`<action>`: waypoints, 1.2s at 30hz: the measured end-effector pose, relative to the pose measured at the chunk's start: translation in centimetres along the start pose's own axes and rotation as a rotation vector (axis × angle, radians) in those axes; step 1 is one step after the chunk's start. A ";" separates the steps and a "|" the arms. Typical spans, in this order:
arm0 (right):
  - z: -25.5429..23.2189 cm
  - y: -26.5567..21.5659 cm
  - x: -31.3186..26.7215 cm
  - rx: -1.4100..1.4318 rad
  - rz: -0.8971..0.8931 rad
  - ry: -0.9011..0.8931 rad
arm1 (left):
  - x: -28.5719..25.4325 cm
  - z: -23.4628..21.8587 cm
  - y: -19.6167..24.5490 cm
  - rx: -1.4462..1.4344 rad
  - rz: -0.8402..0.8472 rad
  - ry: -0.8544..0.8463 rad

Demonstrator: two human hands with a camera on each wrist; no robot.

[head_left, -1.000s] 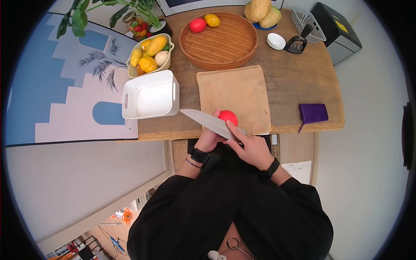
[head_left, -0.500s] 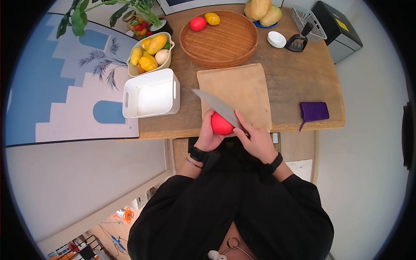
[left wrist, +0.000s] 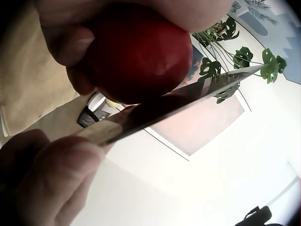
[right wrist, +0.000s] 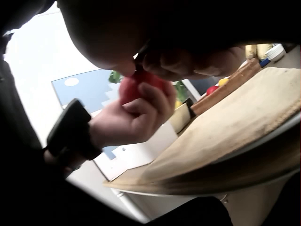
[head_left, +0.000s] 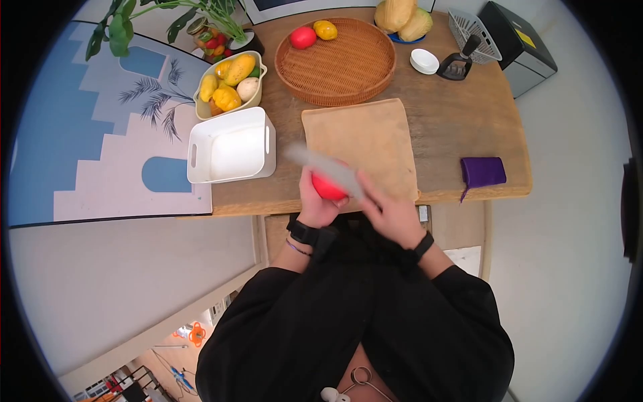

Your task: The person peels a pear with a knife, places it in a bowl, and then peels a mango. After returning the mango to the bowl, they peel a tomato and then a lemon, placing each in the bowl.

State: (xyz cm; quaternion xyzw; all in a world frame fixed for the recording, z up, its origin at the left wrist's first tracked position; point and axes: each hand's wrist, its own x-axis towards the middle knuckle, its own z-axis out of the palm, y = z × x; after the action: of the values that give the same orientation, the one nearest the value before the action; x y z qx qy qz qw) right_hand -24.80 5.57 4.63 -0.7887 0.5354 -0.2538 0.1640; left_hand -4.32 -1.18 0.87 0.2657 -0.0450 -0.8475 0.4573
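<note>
In the head view my left hand (head_left: 316, 206) cradles a red tomato (head_left: 327, 187) at the front edge of the table. My right hand (head_left: 395, 220) grips a kitchen knife, whose blurred blade (head_left: 328, 167) slants over the tomato with its tip to the upper left. The left wrist view has the tomato (left wrist: 141, 56) close up, with the blade (left wrist: 178, 103) lying along its skin and a pale wooden handle (left wrist: 101, 132) in my right fingers. Fingers of my left hand (right wrist: 131, 122) curl round the tomato in the right wrist view.
A beige cloth-like mat (head_left: 365, 137) lies just beyond my hands. Left of it stand a white bin (head_left: 231, 154) and a bowl (head_left: 260, 94) of mangoes. Behind is a wicker tray (head_left: 338, 67) holding a second tomato and a yellow fruit. A purple pouch (head_left: 483, 172) lies right.
The tomato and both hands came nearer my body, then shifted left and slightly up. The blade swung from across the hand to behind the tomato and now blurs over it.
</note>
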 end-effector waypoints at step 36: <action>-5.0 -2.6 2.6 0.092 -0.226 -0.031 | -5.8 3.0 3.8 -0.169 -0.160 -0.230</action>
State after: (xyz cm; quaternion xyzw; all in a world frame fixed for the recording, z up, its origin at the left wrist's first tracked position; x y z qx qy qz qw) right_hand -24.91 4.24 10.67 -0.8396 0.4281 -0.2827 0.1785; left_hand -0.44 0.77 7.04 0.1304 -0.0044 -0.9068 0.4009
